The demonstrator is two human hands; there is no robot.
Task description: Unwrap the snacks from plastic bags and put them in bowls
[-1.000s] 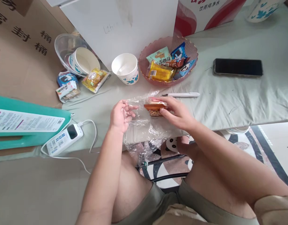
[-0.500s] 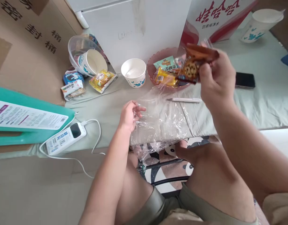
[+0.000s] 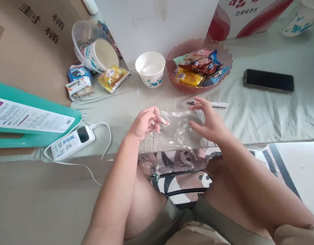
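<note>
My left hand (image 3: 148,123) is closed on the edge of a clear plastic bag (image 3: 178,136), which spreads over the table's front edge and hangs down toward my knees. To the right of it, my right hand (image 3: 209,120) has its fingers apart and holds nothing, hovering at the bag's right side. Behind that hand lies a white pen-like tool (image 3: 219,104) with a dark tip, partly covered by the fingers. A pink scalloped bowl (image 3: 227,73) farther back holds several wrapped snacks, with a brown-red packet (image 3: 199,65) on top.
A white paper cup (image 3: 150,73) stands left of the bowl. A tipped clear tub (image 3: 79,34) holding another cup, loose snack packets (image 3: 113,78), a teal jug (image 3: 36,115) and a white power bank (image 3: 72,143) with a cable are at left. A phone (image 3: 269,80) lies at right.
My right hand carried the brown cookie packet from the bag over to the pink bowl, let it go there, and came back to the bag with nothing in it. My left hand stayed at the bag.
</note>
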